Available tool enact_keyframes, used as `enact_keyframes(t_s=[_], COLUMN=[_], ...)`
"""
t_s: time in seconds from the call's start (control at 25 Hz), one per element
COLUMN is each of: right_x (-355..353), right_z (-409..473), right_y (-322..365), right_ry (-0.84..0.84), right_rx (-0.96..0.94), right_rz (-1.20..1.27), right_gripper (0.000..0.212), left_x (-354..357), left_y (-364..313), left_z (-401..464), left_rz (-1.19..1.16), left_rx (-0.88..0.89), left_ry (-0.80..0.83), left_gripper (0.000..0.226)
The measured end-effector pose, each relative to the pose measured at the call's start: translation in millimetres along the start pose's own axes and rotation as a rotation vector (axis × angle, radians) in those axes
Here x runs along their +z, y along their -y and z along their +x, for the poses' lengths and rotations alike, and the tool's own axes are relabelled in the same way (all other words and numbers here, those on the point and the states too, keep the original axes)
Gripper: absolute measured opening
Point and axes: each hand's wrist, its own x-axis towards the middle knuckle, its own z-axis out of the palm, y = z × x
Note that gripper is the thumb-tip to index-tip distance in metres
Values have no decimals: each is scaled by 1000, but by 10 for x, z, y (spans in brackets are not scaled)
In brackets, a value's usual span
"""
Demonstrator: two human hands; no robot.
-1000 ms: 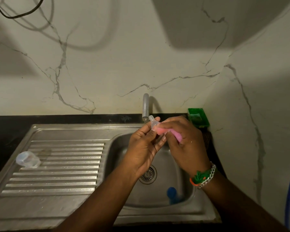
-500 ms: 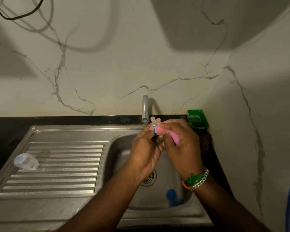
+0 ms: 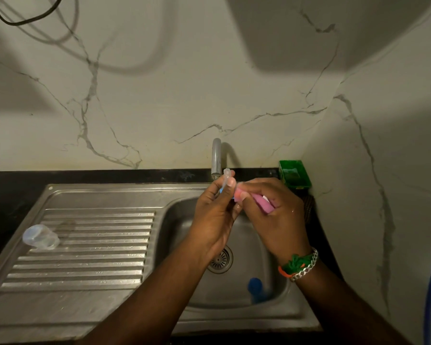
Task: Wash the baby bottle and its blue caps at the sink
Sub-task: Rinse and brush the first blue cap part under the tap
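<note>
Both my hands are up over the sink basin (image 3: 274,247), just in front of the tap (image 3: 216,158). My left hand (image 3: 215,215) is closed, fingers pinching a small clear teat with a blue ring (image 3: 226,180), its clear tip pointing up near the tap's spout. My right hand (image 3: 271,215) is closed around a pink sponge (image 3: 260,199), pressed against the teat piece; hands touch at the fingertips. A blue cap (image 3: 254,286) lies in the basin's near right corner, right of the drain (image 3: 219,260). The clear bottle (image 3: 40,237) lies on its side on the ribbed drainboard (image 3: 90,250), far left, well apart from my hands. A green soap dish (image 3: 294,174) sits on the dark counter in the corner. Bracelets (image 3: 300,266) on my right wrist. Can't tell if water runs.
</note>
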Motion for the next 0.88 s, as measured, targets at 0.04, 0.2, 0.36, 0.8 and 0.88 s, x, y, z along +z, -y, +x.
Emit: enact_keyframes(t_s=[0.04, 0.2, 0.36, 0.8, 0.88], right_x=[5, 42, 76, 3, 2], right_z=[-5, -18, -82, -11, -35], right_y=[-5, -41, -38, -55, -40], right_ry=[13, -75, 23, -111, -85], right_rx=[-2, 125, 58, 117, 74], right_rz=[9, 27, 33, 12, 15], right_gripper=[14, 17, 17, 15, 14], left_x=[-1, 26, 71, 87, 63], left_y=[4, 15, 13, 21, -7], left_z=[-2, -28, -25, -56, -47], left_rz=[1, 37, 39, 96, 56], left_rx=[0, -11, -86, -69, -64], left_ry=[-20, -78, -131, -24, -45], left_gripper=[51, 47, 49, 42, 48])
